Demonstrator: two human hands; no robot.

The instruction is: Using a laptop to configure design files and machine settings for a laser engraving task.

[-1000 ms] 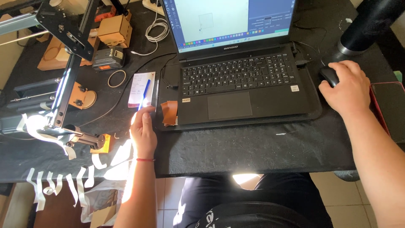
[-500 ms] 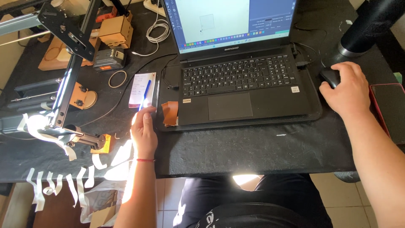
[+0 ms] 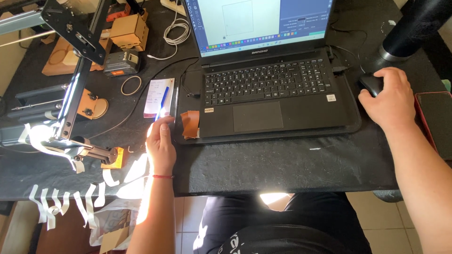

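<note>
almost nothing has moved in the last second: both hands sit where they were.

the right hand (image 3: pixel 388 99) stays cupped over the black mouse (image 3: pixel 371 83), fingers closed down on it, beside the open laptop (image 3: pixel 268 80). the left hand (image 3: pixel 161 141) still lies flat on the black table (image 3: pixel 282 160), fingers together and gripping nothing, fingertips at the blue pen (image 3: pixel 162 101) on the paper slip (image 3: pixel 157 96), just beside the brown leather piece (image 3: pixel 190 123). likely a steady pause at the screen.
</note>
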